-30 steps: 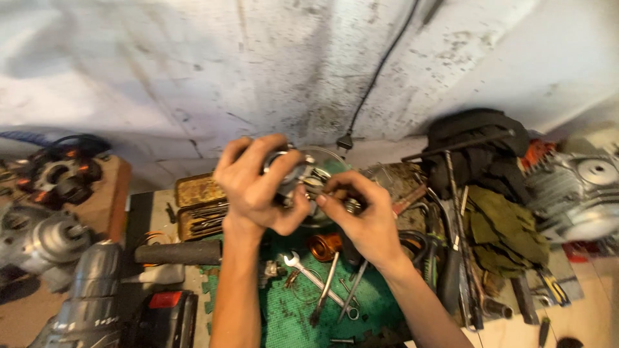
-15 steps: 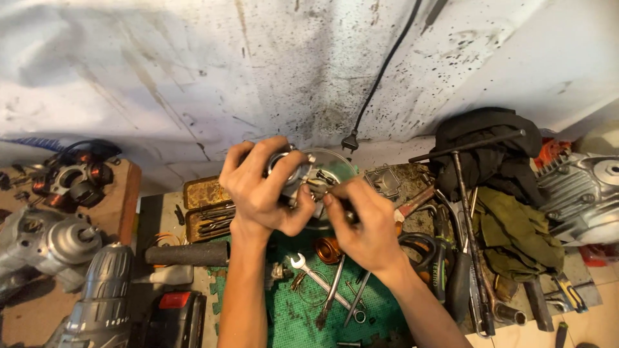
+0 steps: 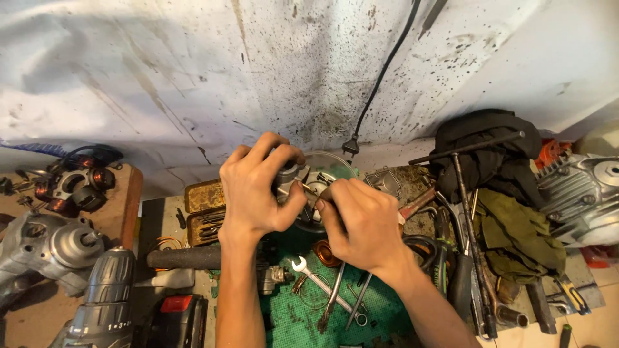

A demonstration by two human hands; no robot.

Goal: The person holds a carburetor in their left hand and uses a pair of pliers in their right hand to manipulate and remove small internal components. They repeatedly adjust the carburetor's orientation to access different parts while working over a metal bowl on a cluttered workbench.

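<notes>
The round metal engine part (image 3: pixel 316 183) is largely hidden behind both hands, so only its pale rim and a few inner pieces can be made out at the far middle of the table (image 3: pixel 151 225). What is pinched between the right fingers cannot be told; a thin rod-like tip is just seen there.

The left hand (image 3: pixel 258 190) is raised from the near side, wrist bent, its grip closed around the left edge of the part, fingers curled over the top. The right hand (image 3: pixel 361 222) is set just right of it, knuckles up, its grip closed on a small tool whose shape is covered by the fingers.

On the green mat (image 3: pixel 290 316) near the wrists, one open-ended spanner (image 3: pixel 316 283) and two slimmer tools are counted, partly crossed under the right forearm. One copper-coloured ring (image 3: pixel 325 252) lies beneath the right hand. One cordless drill (image 3: pixel 103 296) is cut off at the near left edge. One dark cloth heap (image 3: pixel 480 151) and one olive cloth (image 3: pixel 516 232) lie at the right. One black cable with a plug (image 3: pixel 351 147) hangs down the wall.
</notes>
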